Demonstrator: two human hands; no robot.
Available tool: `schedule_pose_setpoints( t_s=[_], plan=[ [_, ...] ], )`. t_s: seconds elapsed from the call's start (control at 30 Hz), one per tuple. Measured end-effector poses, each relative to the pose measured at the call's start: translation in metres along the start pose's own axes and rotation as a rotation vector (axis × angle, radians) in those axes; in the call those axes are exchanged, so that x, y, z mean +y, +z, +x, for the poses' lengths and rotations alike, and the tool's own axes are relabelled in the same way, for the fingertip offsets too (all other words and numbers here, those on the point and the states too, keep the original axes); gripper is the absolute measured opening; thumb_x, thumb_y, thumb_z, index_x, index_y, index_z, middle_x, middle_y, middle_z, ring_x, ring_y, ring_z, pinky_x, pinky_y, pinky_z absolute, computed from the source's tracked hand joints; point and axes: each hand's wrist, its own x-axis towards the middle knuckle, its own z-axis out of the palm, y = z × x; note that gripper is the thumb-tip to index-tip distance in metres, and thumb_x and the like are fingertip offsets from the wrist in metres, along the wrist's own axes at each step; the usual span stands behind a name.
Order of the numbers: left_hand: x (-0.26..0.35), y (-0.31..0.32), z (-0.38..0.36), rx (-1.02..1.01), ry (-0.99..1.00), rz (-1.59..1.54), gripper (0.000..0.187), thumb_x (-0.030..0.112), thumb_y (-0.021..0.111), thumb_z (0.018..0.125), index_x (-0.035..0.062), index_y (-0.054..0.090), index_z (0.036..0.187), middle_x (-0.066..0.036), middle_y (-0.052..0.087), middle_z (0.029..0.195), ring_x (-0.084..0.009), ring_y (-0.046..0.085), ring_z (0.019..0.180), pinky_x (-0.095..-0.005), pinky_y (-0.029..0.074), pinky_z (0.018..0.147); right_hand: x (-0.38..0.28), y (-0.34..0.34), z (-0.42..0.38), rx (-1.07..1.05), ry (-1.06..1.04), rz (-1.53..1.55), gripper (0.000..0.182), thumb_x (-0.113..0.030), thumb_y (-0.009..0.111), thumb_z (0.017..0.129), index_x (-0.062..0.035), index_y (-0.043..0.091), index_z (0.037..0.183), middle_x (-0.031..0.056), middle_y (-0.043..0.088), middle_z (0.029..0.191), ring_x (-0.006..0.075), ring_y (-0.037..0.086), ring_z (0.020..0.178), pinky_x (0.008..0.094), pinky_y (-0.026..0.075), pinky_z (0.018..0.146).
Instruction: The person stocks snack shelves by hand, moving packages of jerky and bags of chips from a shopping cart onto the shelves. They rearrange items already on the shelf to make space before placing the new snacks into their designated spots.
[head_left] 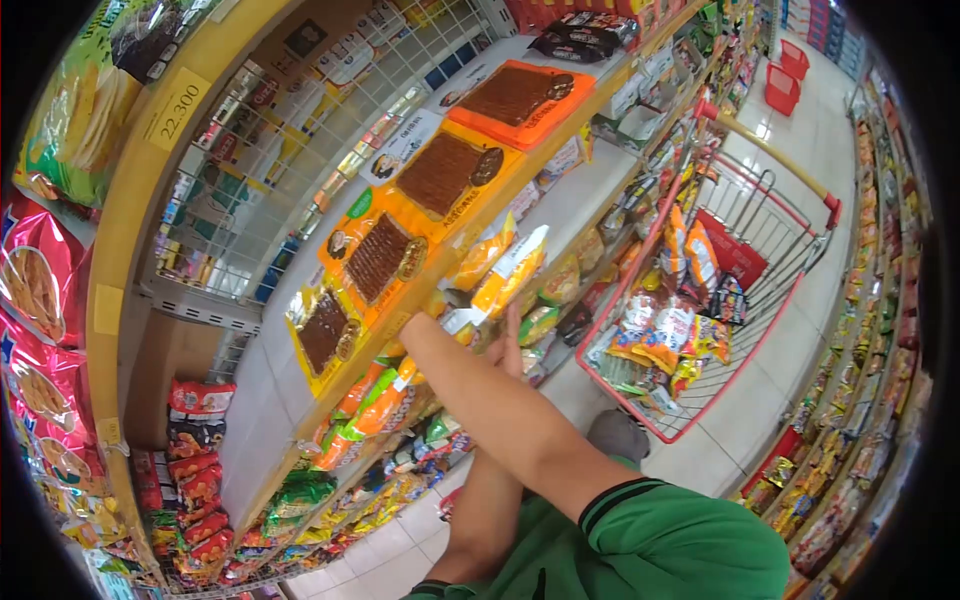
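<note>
My right arm reaches across to the lower shelf, over my left forearm. My right hand (412,334) meets the shelf's front edge at the wrist, and its fingers are hidden among the snack packets there. Farther right, my left hand (510,350) is upright with fingers stretched out, beside the orange and white snack packets (508,275). More orange and green packets (375,405) lie on the same shelf, left of my right wrist. Above them, flat yellow and orange packs with brown contents (440,175) line the upper shelf's front.
A red-rimmed shopping cart (695,435) holding several snack bags (665,330) stands at the right. Behind it, red baskets (782,90) sit on the aisle floor. Stocked shelves (870,400) run along the far right. A yellow upright with a price tag (178,110) borders the left.
</note>
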Motion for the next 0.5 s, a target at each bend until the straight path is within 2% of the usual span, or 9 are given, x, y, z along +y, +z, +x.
schedule_pose_setpoints(
  t_s=[0.13, 0.17, 0.27, 0.3, 0.33, 0.37, 0.4, 0.47, 0.5],
  plan=[
    [0.02, -0.01, 0.022, -0.01, -0.07, -0.062, 0.062, 0.008, 0.033, 0.101, -0.0034, 0.007, 0.156, -0.024, 0.009, 0.163, -0.0408, 0.01, 0.151, -0.0544, 0.02, 0.123, -0.014, -0.004, -0.042, -0.061, 0.164, 0.27, 0.036, -0.04, 0.044, 0.103, -0.0108, 0.06, 0.118, 0.0074, 0.064, 0.122, 0.0264, 0.059, 0.114, 0.0471, 0.047, 0.098],
    [0.017, -0.009, 0.022, -0.016, -0.083, -0.081, 0.064, 0.006, 0.035, 0.1, -0.0041, 0.006, 0.156, -0.024, 0.008, 0.164, -0.0415, 0.01, 0.151, -0.0547, 0.021, 0.123, -0.018, -0.011, -0.045, 0.042, 0.178, 0.218, 0.043, -0.041, 0.04, 0.104, -0.0111, 0.054, 0.133, 0.0075, 0.058, 0.135, 0.0274, 0.054, 0.122, 0.0433, 0.039, 0.109],
    [0.0, -0.001, 0.009, -0.037, -0.062, -0.061, 0.073, 0.003, 0.042, 0.095, -0.0044, 0.003, 0.156, -0.023, 0.005, 0.164, -0.0432, 0.011, 0.151, -0.0549, 0.021, 0.123, -0.023, -0.025, -0.079, -0.107, 0.143, 0.152, 0.048, -0.042, 0.037, 0.106, -0.0091, 0.048, 0.139, 0.0094, 0.053, 0.14, 0.0276, 0.051, 0.126, 0.0424, 0.033, 0.114],
    [0.009, -0.006, 0.012, -0.045, -0.056, -0.046, 0.07, 0.003, 0.041, 0.096, -0.0024, 0.006, 0.156, -0.024, 0.005, 0.164, -0.0435, 0.009, 0.151, -0.0565, 0.022, 0.122, -0.03, -0.028, -0.097, -0.024, 0.243, 0.025, 0.048, -0.037, 0.045, 0.104, -0.0049, 0.047, 0.14, 0.0165, 0.053, 0.14, 0.0294, 0.049, 0.132, 0.0439, 0.034, 0.114],
    [0.016, -0.01, 0.02, -0.06, -0.06, -0.03, 0.067, 0.003, 0.04, 0.096, -0.0003, 0.01, 0.156, -0.025, 0.006, 0.163, -0.0438, 0.007, 0.151, -0.058, 0.023, 0.121, -0.037, -0.032, -0.12, -0.014, 0.211, -0.176, 0.047, -0.034, 0.044, 0.105, -0.0021, 0.047, 0.139, 0.017, 0.055, 0.138, 0.0305, 0.05, 0.132, 0.0431, 0.036, 0.113],
    [0.03, -0.019, 0.029, -0.051, -0.082, -0.088, 0.089, 0.034, 0.06, 0.094, -0.0003, 0.008, 0.157, -0.026, 0.004, 0.163, -0.0442, 0.007, 0.151, -0.0573, 0.022, 0.122, -0.045, -0.036, -0.148, -0.005, 0.181, -0.377, 0.045, -0.031, 0.043, 0.106, 0.0007, 0.047, 0.138, 0.0176, 0.056, 0.136, 0.0317, 0.051, 0.132, 0.0424, 0.039, 0.112],
    [0.045, -0.028, 0.032, -0.056, -0.084, -0.105, 0.089, 0.034, 0.06, 0.094, -0.0003, 0.008, 0.157, -0.026, 0.004, 0.163, -0.0442, 0.007, 0.151, -0.0573, 0.022, 0.122, -0.057, -0.047, -0.173, -0.039, 0.099, -0.53, 0.04, -0.022, 0.048, 0.104, 0.0042, 0.05, 0.134, 0.0201, 0.06, 0.131, 0.032, 0.057, 0.125, 0.0421, 0.044, 0.107],
    [0.064, -0.043, 0.035, -0.41, -0.215, 0.071, 0.129, 0.067, 0.072, 0.074, 0.0016, -0.001, 0.158, -0.025, 0.0, 0.163, -0.0472, 0.006, 0.15, -0.0623, 0.02, 0.121, -0.096, -0.072, -0.217, -0.07, -0.114, -0.848, 0.029, -0.005, 0.053, 0.098, 0.0075, 0.057, 0.124, 0.0207, 0.067, 0.116, 0.0305, 0.068, 0.106, 0.04, 0.053, 0.096],
    [-0.011, 0.001, 0.002, -0.142, 0.086, 0.168, 0.151, 0.084, 0.072, 0.057, 0.0078, -0.011, 0.158, -0.023, -0.005, 0.164, -0.0509, 0.005, 0.148, -0.0688, 0.017, 0.119, -0.12, -0.091, -0.237, -0.062, -0.243, -1.007, 0.024, 0.002, 0.053, 0.096, 0.0072, 0.062, 0.117, 0.0187, 0.071, 0.105, 0.0287, 0.072, 0.095, 0.0382, 0.057, 0.09]
  ],
)
